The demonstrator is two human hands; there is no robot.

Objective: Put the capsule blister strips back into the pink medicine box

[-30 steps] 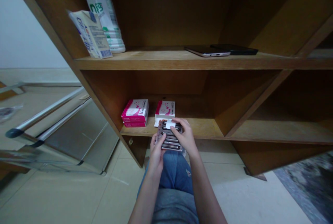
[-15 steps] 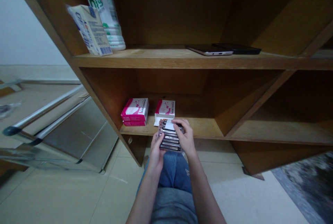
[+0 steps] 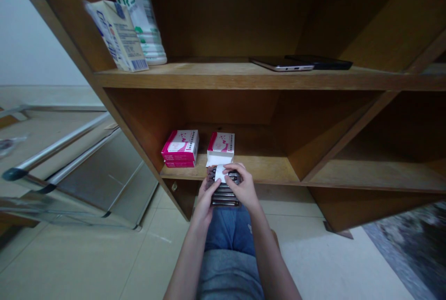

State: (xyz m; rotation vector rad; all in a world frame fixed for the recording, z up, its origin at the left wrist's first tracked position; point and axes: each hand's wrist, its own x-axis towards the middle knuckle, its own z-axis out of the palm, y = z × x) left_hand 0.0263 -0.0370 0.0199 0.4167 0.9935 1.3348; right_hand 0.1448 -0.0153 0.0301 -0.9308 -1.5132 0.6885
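Note:
A clear plastic tray of dark, shiny vials (image 3: 226,198) lies across my hands above my lap, at the front edge of the lower shelf. My left hand (image 3: 205,200) grips the tray's left side, thumb on top. On the upper part of the vials rests a small white paper (image 3: 220,174). My right hand (image 3: 244,187) is bent over the tray's right side, its fingertips and thumb closed at the paper's right edge. Just behind the tray, a pink-and-white box (image 3: 222,143) sits on the shelf with its white end flap open towards me.
Stacked pink boxes (image 3: 180,148) stand left on the lower shelf (image 3: 265,168). Above are a carton (image 3: 120,37), a white-green bottle (image 3: 148,26) and two flat phone-like devices (image 3: 282,64). A metal-framed rack (image 3: 87,170) stands left of the cabinet.
The tray has come slightly lower and nearer to me. The white paper now lies more to the left on the vials, and my right hand has moved left over them.

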